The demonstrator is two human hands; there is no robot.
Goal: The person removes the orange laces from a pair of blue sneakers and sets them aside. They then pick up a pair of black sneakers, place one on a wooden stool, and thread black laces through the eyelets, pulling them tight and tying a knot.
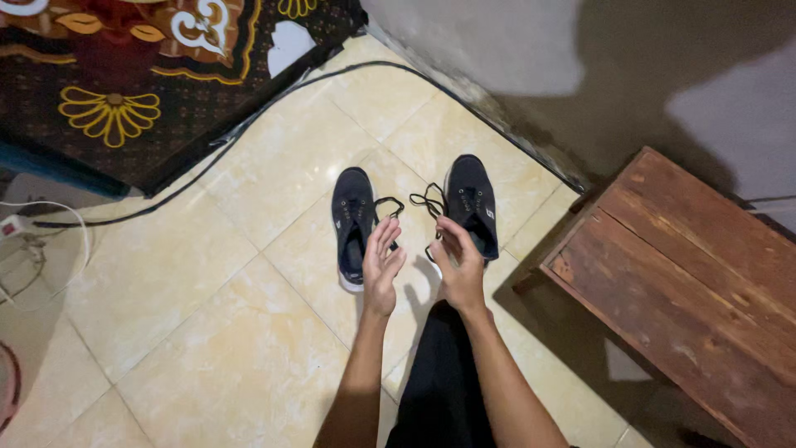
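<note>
Two dark lace-up shoes stand side by side on the pale tiled floor: the left shoe (352, 217) and the right shoe (473, 202), their black laces (417, 203) loose between them. My left hand (381, 261) is raised over the left shoe's heel, palm turned inward, fingers straight and apart, holding nothing. My right hand (458, 267) hovers by the right shoe's heel with its fingers curled; a lace runs to its fingertips, but a grip cannot be confirmed. A black trouser leg (439, 382) lies between my forearms.
A brown wooden bench (688, 282) stands at the right. A dark patterned mat (124, 83) covers the upper left. A black cable (274, 104) curves along the mat and wall. A white power strip (12, 226) with a cord lies at the left edge.
</note>
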